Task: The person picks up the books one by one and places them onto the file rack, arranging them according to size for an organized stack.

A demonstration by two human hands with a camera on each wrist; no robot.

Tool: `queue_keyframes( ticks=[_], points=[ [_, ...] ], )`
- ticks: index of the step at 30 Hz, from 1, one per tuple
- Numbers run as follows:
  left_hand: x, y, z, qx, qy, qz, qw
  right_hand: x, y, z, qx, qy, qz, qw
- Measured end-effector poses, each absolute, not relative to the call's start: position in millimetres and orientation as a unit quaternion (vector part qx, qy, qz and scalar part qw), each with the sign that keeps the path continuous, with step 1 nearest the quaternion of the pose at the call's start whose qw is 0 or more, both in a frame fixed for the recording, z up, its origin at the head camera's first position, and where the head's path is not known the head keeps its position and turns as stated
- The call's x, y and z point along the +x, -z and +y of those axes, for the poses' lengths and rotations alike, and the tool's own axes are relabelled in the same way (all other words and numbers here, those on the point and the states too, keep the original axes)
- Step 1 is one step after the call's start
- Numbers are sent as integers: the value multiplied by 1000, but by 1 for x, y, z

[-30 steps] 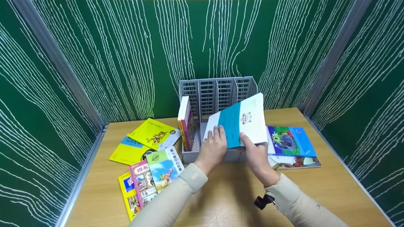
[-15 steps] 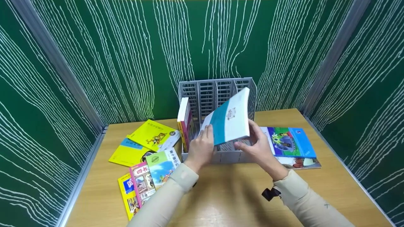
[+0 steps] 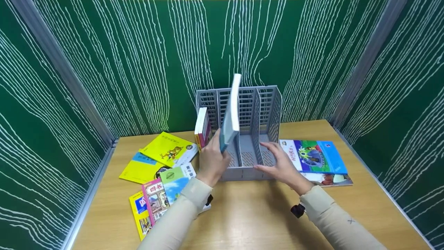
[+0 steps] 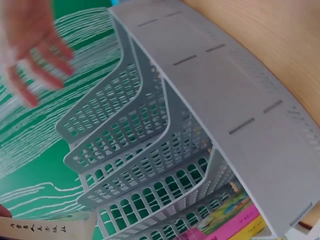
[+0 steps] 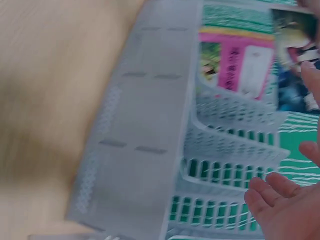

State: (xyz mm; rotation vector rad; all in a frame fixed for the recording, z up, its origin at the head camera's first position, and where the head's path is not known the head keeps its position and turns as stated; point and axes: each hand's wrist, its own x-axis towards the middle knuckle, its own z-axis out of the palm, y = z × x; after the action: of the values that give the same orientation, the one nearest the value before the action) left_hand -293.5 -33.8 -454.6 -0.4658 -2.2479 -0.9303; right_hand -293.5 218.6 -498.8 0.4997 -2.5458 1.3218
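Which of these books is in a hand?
The teal-and-white book, gripped by the left hand; the others lie on the table or stand in the gray rack.

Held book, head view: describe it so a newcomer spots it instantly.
Find the grey rack on the wooden table. At its left half, the left hand grips a near-upright book, white pages beside teal cover. Unlike the other books, it is hand-held.

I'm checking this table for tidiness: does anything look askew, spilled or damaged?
The books left of the grey rack look untidy: the pink-edged book and the green-and-blue book lie at uneven angles, overlapping neighbouring books. The teal book leans slightly, but the left hand grips it. No spill or damage is visible.
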Motion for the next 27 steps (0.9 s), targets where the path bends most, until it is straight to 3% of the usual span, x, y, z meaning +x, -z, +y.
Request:
queue_keyframes(
  ticks=[10,20,27],
  points=[
    [-299,450,-31,-139,488,-804,310,-311,548,229,165,-323,-930,58],
    [-303,455,-23,-84,529,-799,272,-320,570,222,185,-223,-950,119],
    [-316,468,-17,-77,525,-809,253,-322,563,220,180,-227,-952,96]
  ],
)
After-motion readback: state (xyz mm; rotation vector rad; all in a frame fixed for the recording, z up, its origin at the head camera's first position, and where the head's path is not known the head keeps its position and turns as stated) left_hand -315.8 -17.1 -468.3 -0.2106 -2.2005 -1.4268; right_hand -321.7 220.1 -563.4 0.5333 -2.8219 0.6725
